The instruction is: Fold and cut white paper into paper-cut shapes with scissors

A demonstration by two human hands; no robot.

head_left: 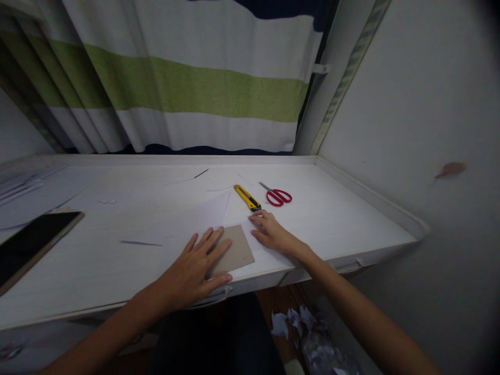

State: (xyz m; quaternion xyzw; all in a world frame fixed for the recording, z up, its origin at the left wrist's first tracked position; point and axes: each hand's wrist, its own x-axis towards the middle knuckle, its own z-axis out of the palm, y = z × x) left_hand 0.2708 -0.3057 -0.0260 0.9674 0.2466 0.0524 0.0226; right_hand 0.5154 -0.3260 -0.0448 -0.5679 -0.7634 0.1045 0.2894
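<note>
A grey-brown piece of cardboard [239, 249] lies flat near the front edge of the white desk [344, 219]. My left hand [203, 255] rests on its left part with the fingers spread, hiding some of it. To the right of the cardboard is my right hand [271, 232], its fingers slightly bent and apart at the desk surface. Its fingertips are close to the black end of a yellow utility knife [247, 197]; whether they touch it I cannot tell. Red-handled scissors [278, 196] lie just right of the knife. White paper [213, 212] lies behind my left hand.
A dark-screened phone or tablet [37, 242] lies at the left, with paper sheets [35, 195] behind it. A thin black stick [201, 173] lies toward the back. A striped curtain [187, 88] hangs behind the desk; a wall bounds the right. Below, crumpled paper [295, 320] shows.
</note>
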